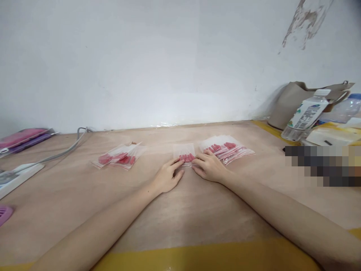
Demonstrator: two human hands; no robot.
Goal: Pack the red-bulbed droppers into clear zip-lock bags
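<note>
A small clear zip bag (184,149) with several red pieces inside lies flat on the brown tabletop, its zip edge toward me. My left hand (168,176) rests at its near left corner, fingertips on the plastic and thumb apart from them. At the near right corner my right hand (211,167) has bent fingers and thumb closed on the bag's edge. Just beyond the right hand is a fanned pile of similar bags (229,147) with red pieces. Farther left lie more bags (120,156) with red pieces, loosely overlapping.
A white wall (169,75) bounds the table at the back. On the right stand a plastic bottle (307,113) and a grey-brown bag (287,101). Pink and purple pouches (25,139), a grey cable (67,148) and a white board-like object (25,177) lie at left.
</note>
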